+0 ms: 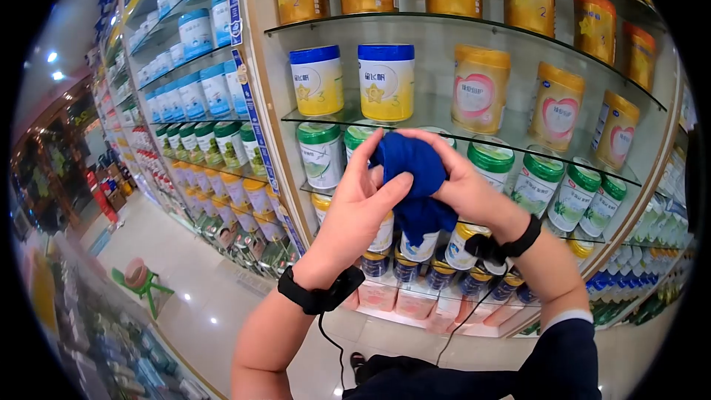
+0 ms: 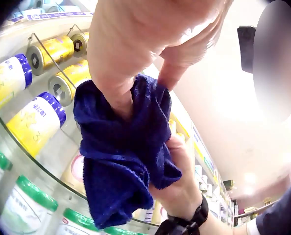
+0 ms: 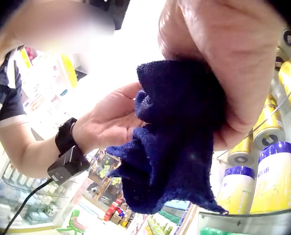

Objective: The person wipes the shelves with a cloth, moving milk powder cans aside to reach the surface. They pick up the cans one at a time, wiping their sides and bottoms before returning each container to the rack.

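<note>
A dark blue terry cloth [image 1: 412, 170] is bunched up between both hands, in front of the shelves. My left hand [image 1: 359, 204] holds its left side, with the thumb lying across the cloth's front. From the other side my right hand [image 1: 470, 185] grips the cloth, its fingers over the upper edge. Seen from the left wrist, the left fingers [image 2: 121, 95] press into the folds of the cloth [image 2: 121, 152], and loose corners hang below. In the right wrist view the cloth [image 3: 177, 142] drapes down from the right hand [image 3: 229, 63], with the left hand [image 3: 109, 117] behind it.
Glass shelves [image 1: 444, 130] with many cans stand just beyond the hands. Blue-lidded cans [image 1: 386, 83], gold cans [image 1: 481, 89] and green-lidded cans [image 1: 535, 178] are nearest. A cable [image 1: 333, 348] hangs from the left wrist camera. A green chair [image 1: 144, 287] stands on the floor at left.
</note>
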The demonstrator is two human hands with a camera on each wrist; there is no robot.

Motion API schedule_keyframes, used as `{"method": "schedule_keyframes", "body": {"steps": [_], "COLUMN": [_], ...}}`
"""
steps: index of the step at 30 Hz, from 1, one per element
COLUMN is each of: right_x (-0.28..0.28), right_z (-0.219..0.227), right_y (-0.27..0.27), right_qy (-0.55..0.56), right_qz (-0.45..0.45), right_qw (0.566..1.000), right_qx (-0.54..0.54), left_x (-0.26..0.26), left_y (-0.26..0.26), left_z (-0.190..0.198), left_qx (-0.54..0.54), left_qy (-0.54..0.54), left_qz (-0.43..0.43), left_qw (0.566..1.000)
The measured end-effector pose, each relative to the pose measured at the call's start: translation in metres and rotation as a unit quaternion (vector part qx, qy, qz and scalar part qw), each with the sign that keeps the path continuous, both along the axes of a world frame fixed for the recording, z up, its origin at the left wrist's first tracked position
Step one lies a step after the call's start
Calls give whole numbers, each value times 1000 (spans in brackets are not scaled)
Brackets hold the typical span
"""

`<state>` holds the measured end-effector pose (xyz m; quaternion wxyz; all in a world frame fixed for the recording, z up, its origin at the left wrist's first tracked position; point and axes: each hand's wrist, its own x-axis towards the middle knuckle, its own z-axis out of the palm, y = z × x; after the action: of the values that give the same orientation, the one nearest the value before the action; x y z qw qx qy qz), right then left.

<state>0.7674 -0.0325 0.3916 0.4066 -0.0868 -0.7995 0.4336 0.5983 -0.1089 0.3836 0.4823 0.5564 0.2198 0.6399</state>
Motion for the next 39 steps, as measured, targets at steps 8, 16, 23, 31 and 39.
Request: {"method": "schedule_keyframes", "body": {"steps": [8,16,23,31,39], "right_x": [-58,-75,-83,-105,-194], "right_z": [84,240,232,230,244], "right_y": [49,142,197,181,170], "right_qy": [7,12,-387,-311,-144], "right_qz": [-118,-502,-629,-621,-581], "right_qw": [983,707,616,681,732], "right_qx": [139,498,273,231,325], "left_x": [-105,-269,-291,-330,-347], "left_y": [72,170,249,316,326], "left_z": [31,31,106,141,139], "left_qx": [127,207,425,461,485], "left_qy": [14,250,371,413,442], "left_qz": [6,356,456,536,511], "left_qw": [992,876,689,574,554]}}
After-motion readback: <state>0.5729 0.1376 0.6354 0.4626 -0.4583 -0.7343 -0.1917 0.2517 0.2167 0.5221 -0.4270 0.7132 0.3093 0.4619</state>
